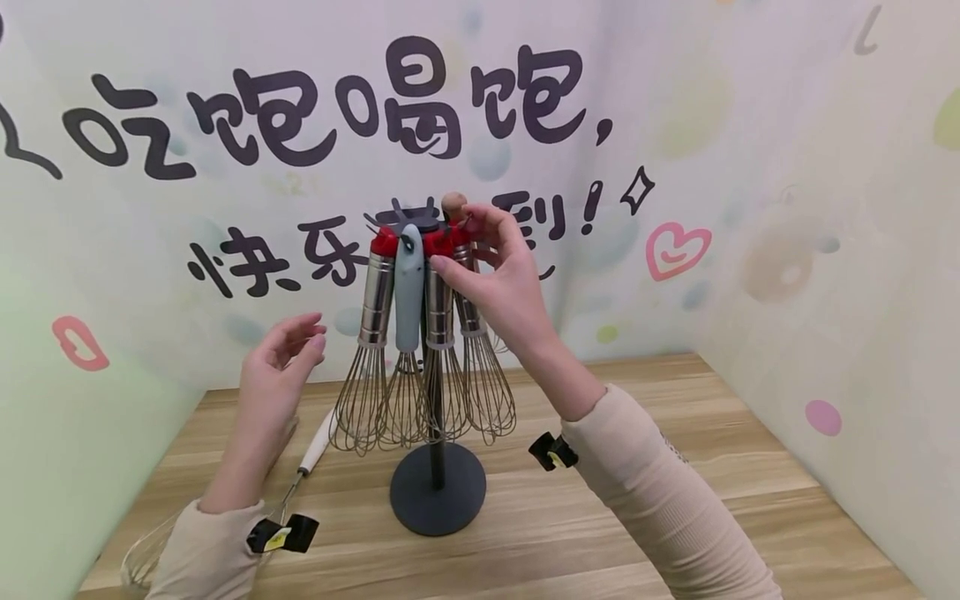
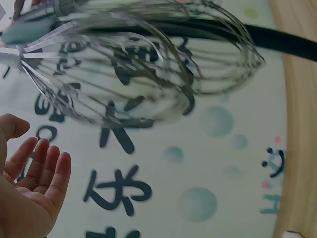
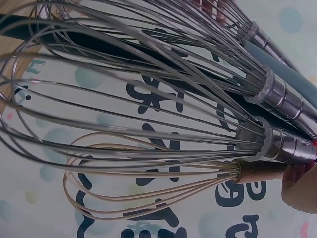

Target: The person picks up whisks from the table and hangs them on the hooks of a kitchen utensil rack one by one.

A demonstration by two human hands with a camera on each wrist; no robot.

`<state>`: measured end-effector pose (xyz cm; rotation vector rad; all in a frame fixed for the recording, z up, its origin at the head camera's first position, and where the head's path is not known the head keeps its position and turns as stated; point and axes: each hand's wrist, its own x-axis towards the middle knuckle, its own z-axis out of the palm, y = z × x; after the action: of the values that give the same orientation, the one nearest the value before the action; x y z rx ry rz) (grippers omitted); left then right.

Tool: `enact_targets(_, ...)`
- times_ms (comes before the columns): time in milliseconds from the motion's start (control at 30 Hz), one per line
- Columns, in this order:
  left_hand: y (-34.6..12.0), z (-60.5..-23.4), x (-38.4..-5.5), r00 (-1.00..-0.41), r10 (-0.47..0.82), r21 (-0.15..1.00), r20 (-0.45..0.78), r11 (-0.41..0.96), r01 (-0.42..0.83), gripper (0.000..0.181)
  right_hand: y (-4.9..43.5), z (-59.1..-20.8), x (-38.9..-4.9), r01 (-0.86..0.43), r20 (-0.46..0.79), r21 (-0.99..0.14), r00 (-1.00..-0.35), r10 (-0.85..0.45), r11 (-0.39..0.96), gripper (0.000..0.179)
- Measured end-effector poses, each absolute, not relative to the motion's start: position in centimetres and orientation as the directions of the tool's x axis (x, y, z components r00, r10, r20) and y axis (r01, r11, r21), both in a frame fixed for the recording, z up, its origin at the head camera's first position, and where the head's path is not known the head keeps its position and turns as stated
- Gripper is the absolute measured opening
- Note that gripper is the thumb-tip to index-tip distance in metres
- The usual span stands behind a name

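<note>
Several whisks hang around a dark stand point(image 1: 437, 467). Steel-handled ones with red tops, such as the front whisk point(image 1: 440, 304), hang beside one with a pale blue handle point(image 1: 407, 300). Up at the hooks, my right hand point(image 1: 506, 279) has its fingers curled round the handle of a wooden-handled whisk point(image 3: 260, 171), whose rounded wooden end point(image 1: 453, 202) shows above the red tops. The thumb overlaps the front steel handle. My left hand point(image 1: 281, 367) is raised left of the stand, fingers loosely bent and holding nothing; its palm point(image 2: 29, 203) shows in the left wrist view.
A white-handled whisk point(image 1: 318, 442) lies on the wooden table point(image 1: 600, 533) at the left, partly hidden by my left forearm. The stand's round base point(image 1: 437, 508) rests on the tabletop. Behind is a wall point(image 1: 262, 42) printed with large black characters.
</note>
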<state>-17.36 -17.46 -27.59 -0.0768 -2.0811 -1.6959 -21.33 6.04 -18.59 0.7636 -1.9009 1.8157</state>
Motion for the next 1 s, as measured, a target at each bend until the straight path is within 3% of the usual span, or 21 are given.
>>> enact_targets(200, -19.7, -30.2, -18.4, -0.918, -0.254, 0.909, 0.303, 0.367, 0.198, 0.042, 6.0, -18.6, -21.3, -0.631, 0.627, -0.776, -0.771, -0.111, 0.002, 0.054)
enact_targets(633, -23.4, -36.6, -19.8, -0.954, -0.269, 0.856, 0.130, 0.516, -0.029, 0.044, 5.9, -18.4, -21.0, -0.625, 0.622, -0.780, -0.775, -0.112, -0.005, 0.054)
enact_targets(1000, -25.0, -41.7, -19.6, -0.978, -0.198, 0.786, 0.061, 0.614, -0.075, 0.043, 5.5, -18.3, -20.8, -0.615, 0.614, -0.788, -0.783, -0.098, -0.018, 0.052)
